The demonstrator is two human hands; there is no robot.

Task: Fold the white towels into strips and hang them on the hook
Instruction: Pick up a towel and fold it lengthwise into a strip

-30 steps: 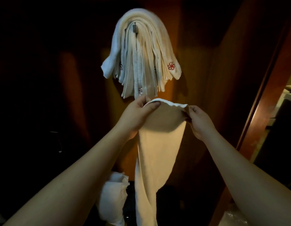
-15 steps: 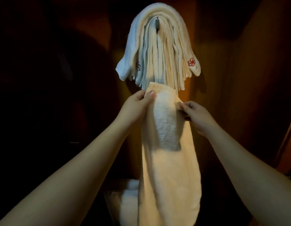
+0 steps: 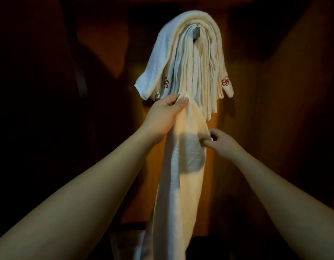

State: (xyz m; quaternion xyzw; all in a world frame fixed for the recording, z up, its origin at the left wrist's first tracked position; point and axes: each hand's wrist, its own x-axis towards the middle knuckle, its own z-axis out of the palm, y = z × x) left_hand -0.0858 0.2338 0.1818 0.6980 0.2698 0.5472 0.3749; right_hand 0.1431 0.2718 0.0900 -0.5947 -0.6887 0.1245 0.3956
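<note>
You are pinching the long towel (image 3: 183, 166) with both hands (image 3: 166, 113), and it might be slipping and unfolding if you are letting go.

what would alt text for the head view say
Two bare hands hold a long white towel: the left hand pinches its top corner, the right hand its edge lower down, below a stack of folded towels draped over a wall hook.

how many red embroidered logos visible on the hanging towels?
2. One red logo sits low on the left side of the hanging towels, near the white outer towel's end; the other is on the right outermost end. More may be hidden in the folds.
</note>
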